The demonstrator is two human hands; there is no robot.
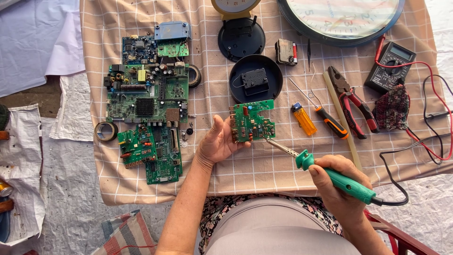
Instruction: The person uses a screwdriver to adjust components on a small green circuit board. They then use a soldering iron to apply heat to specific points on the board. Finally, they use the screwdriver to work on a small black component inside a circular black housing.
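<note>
My left hand (218,143) holds a small green circuit board (252,120) upright by its left edge, above a beige checked cloth (264,165). In my right hand (342,186) is a green-handled soldering iron (349,184). The iron's metal tip (271,141) touches the board's lower right corner. A black cable runs from the iron's handle off to the right.
Several larger green circuit boards (146,94) lie at the left with a tape roll (105,131). Black round clock parts (255,78), an orange lighter (304,119), a screwdriver (330,122), red pliers (354,101), a multimeter (390,66) with leads and a wall clock (342,19) lie beyond.
</note>
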